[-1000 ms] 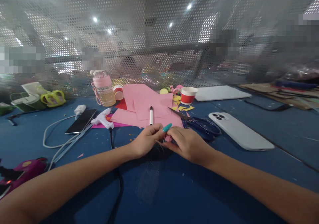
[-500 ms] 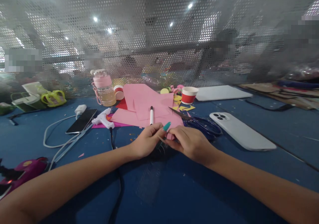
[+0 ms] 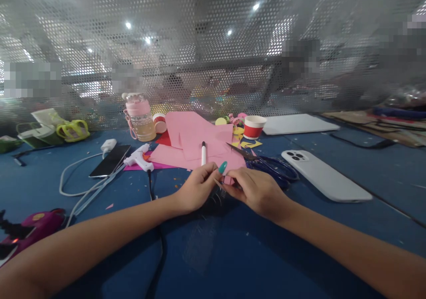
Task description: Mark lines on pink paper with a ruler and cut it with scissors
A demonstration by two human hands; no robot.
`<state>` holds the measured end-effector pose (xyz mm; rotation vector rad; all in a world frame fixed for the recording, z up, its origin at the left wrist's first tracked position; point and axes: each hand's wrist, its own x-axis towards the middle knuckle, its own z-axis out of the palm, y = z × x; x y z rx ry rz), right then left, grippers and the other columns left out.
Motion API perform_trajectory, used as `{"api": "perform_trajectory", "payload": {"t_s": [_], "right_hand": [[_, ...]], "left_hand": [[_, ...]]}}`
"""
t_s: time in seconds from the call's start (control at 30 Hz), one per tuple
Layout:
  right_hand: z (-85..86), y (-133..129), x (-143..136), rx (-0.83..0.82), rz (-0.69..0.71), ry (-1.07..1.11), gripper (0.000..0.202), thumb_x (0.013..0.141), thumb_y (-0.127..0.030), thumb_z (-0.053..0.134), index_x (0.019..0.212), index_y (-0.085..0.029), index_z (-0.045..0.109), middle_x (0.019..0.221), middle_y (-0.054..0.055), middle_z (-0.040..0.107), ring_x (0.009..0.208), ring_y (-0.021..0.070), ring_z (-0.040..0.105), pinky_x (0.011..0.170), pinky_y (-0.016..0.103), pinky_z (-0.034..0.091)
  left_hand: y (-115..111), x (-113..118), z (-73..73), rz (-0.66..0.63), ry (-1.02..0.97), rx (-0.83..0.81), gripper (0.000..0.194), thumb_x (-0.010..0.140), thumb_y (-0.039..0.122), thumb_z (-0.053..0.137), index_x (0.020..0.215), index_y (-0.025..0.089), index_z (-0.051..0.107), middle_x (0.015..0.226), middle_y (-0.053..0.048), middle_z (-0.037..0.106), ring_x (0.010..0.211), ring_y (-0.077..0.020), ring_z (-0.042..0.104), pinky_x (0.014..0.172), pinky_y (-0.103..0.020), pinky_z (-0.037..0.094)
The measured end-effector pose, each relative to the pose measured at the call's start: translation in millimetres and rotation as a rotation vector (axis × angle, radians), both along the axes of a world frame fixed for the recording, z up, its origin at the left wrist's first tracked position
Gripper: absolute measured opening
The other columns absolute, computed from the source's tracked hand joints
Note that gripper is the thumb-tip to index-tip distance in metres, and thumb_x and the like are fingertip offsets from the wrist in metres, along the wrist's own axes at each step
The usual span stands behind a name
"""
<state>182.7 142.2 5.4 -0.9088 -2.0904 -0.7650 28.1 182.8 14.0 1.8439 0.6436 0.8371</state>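
Note:
Between my fingertips is a small folded piece of pink paper (image 3: pixel 228 180). My right hand (image 3: pixel 258 190) is closed in a pinch on it. My left hand (image 3: pixel 199 186) is closed too, its thumb with a long teal nail against the same piece; its other fingertips are partly hidden. Just beyond my hands lie pink paper sheets (image 3: pixel 199 135) with a white marker (image 3: pixel 203 153) on top, its black cap pointing away. Blue-handled scissors (image 3: pixel 274 168) rest beside my right hand, blades toward the sheets.
A white glue gun (image 3: pixel 140 158), a black phone (image 3: pixel 109 161) and a pink-lidded bottle (image 3: pixel 139 117) are on the left. At right lie a white phone (image 3: pixel 326 177) and a white laptop-like slab (image 3: pixel 299 124). A red-and-white paper cup (image 3: pixel 254 127) stands near yellow scraps. A purple power strip (image 3: pixel 36 228) sits front left.
My hands stay together on the pink paper, with only slight finger movement. The whole view has shifted a little; nothing on the table has visibly been moved.

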Motion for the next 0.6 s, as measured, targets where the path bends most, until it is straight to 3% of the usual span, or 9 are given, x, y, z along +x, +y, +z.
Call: {"api": "perform_trajectory", "payload": {"t_s": [0.2,0.3,0.4,0.6], "right_hand": [[0.6,1.6,0.7,-0.027,0.088,0.030,0.027,0.093,-0.033,0.038,0.079,-0.014,0.051,0.055,0.004,0.060,0.049,0.0134,0.059,0.047,0.022,0.045],[1.9,1.2,0.7,-0.037,0.099,0.021,0.033,0.092,-0.038,0.036,0.073,-0.015,0.050,0.055,0.004,0.060,0.049,0.0134,0.060,0.048,0.022,0.045],[3.1,0.0,0.4,-0.037,0.086,0.019,0.037,0.093,-0.039,0.034,0.067,-0.017,0.048,0.051,0.003,0.058,0.045,0.0127,0.057,0.045,0.022,0.043],[3.9,-0.4,-0.6,-0.026,0.058,-0.015,0.035,0.093,-0.037,0.036,0.068,-0.016,0.050,0.051,0.003,0.057,0.045,0.0127,0.056,0.046,0.023,0.041]], "left_hand": [[-2.8,-0.9,1.1,0.004,-0.060,-0.156,0.041,0.077,0.057,0.043,0.061,0.019,0.039,0.056,0.006,0.030,0.051,-0.0085,0.027,0.049,-0.024,0.023],[-2.5,-0.8,1.6,-0.093,-0.060,-0.230,0.047,0.072,0.063,0.044,0.061,0.018,0.042,0.052,0.007,0.032,0.048,-0.0075,0.025,0.046,-0.024,0.020],[-0.8,-0.1,1.8,-0.171,-0.023,-0.262,0.047,0.069,0.061,0.052,0.062,0.015,0.046,0.053,0.006,0.036,0.048,-0.0067,0.028,0.047,-0.023,0.021],[0.9,2.2,0.0,-0.142,-0.062,-0.331,0.046,0.066,0.060,0.057,0.063,0.015,0.048,0.055,0.006,0.040,0.048,-0.0058,0.031,0.048,-0.022,0.025]]}}
